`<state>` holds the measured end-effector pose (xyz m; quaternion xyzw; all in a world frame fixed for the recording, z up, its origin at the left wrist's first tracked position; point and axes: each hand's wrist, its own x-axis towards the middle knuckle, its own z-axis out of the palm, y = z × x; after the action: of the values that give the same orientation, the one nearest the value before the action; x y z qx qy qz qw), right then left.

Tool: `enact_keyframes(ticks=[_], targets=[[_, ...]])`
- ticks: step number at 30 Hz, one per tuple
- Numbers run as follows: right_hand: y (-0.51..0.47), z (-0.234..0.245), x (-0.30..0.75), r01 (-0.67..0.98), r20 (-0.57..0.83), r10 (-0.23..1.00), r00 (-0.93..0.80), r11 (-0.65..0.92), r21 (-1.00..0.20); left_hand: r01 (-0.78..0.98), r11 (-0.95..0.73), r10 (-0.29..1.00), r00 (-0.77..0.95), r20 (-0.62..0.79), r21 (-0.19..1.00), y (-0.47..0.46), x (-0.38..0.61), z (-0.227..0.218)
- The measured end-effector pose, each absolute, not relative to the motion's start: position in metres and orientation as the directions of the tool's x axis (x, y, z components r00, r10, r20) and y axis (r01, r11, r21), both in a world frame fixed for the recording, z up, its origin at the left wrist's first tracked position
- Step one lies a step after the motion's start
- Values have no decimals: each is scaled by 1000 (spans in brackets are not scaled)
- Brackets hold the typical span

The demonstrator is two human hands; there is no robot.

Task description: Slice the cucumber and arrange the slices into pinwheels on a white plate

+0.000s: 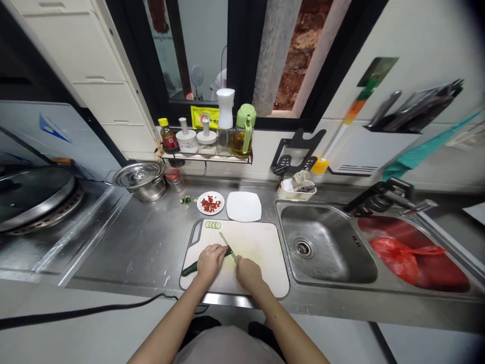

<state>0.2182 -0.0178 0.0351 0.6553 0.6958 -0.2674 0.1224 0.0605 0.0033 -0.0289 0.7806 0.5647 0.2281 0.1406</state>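
Observation:
A white cutting board (pixel 261 242) lies on the steel counter in front of me. My left hand (pixel 209 261) presses down on a green cucumber (pixel 189 268) lying across the board's near left part, fingers curled over it. My right hand (pixel 248 272) is closed on the handle of a knife (pixel 227 245), whose blade points up-left and meets the cucumber's right end. Several cucumber slices (pixel 212 225) sit in a row at the board's far left edge.
Behind the board stand a small plate of red chili pieces (pixel 210 203) and an empty white plate (pixel 243 206). A lidded steel pot (pixel 141 180) is at the left, a sink (pixel 326 247) at the right, then a basin with a red bag (pixel 401 255). A condiment rack (pixel 206 144) hangs behind.

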Motion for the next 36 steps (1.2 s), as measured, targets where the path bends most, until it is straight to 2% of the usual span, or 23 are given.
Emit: enact_keyframes(ticks=[13,27,36], targets=[[-45,40,234,984,-553,829,-85,-18,-179,829,-288,957,244,154,479,3,60,-28],[-18,44,219,972,-514,849,-123,-2,-235,831,-300,954,253,161,468,3,59,-27],[-36,44,231,975,-532,841,-103,-22,-223,831,-295,955,259,141,471,3,59,-21]])
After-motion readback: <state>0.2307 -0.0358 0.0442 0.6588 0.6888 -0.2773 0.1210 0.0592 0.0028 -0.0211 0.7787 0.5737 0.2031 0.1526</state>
